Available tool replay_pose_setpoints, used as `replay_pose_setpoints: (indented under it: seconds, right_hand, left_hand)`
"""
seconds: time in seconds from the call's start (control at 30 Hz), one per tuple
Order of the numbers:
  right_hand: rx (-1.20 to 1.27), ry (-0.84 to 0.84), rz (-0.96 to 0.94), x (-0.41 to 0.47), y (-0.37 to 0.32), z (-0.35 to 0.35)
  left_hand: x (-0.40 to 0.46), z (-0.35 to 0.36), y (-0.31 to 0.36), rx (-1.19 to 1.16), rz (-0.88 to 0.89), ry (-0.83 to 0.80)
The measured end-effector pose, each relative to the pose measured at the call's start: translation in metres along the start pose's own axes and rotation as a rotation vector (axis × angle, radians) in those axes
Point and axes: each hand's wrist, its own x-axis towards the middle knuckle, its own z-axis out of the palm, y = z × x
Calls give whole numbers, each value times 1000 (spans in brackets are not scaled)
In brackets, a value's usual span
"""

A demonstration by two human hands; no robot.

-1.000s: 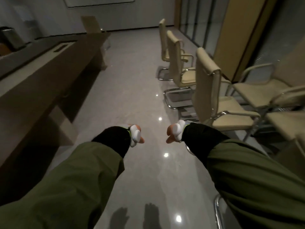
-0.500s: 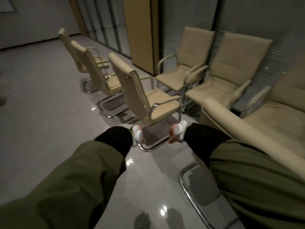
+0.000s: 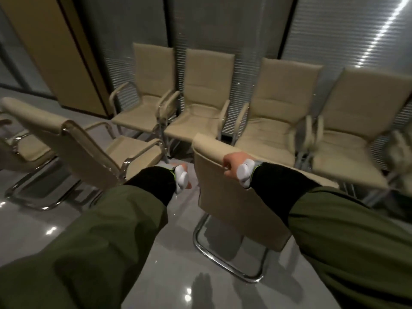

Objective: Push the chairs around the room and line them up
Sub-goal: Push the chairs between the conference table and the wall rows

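The beige padded chair with a chrome sled frame (image 3: 236, 197) stands directly under our right grip (image 3: 234, 167), its back turned to us and its seat facing the wall row. Our right grip curls over the top edge of that backrest and holds it; the fingers wrap the rim, thumb side toward us. Our left grip (image 3: 184, 178) hangs just to the left of the backrest, apart from it, and mostly hidden behind the cuff, so we cannot tell whether it is spread or curled.

We judge the chair moderately light, with a stiff frame and a soft padded skin that gives a little under the fingers. The cantilever base should slide rather than roll, and on this polished floor it may skid easily or swing round if pushed from one corner. Taking the top rim with both grips, one near each corner, would likely keep it straight.

Beyond the right grip, four matching beige armchairs (image 3: 196, 101) stand side by side against the ribbed grey wall panels (image 3: 245, 23). To the left of the left grip another beige sled chair (image 3: 89, 148) stands angled, near our chair but not touching it. The glossy grey tiled floor (image 3: 174, 253) reflects ceiling lights.
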Motion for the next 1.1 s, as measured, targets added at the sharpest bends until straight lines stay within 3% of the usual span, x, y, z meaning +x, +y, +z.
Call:
replay_pose_setpoints:
  seconds: [0.17,0.33,0.53,0.83,1.1]
  right_hand:
    - [44,74,211,-27,55,-9]
    - [-104,84,410,-63,99,8]
    - [-90,94,397,-77,130,29]
    - [-56,-21,431,-55,141,20]
    - [-50,-38,427,-48,145,14]
  left_hand:
    - [10,-18,47,22,158,85]
    - [13,-29,90,107,342,261]
    - [29,-19,129,180,435,199]
    - [61,-24,148,208,441,105]
    - [77,-25,163,326,380,134]
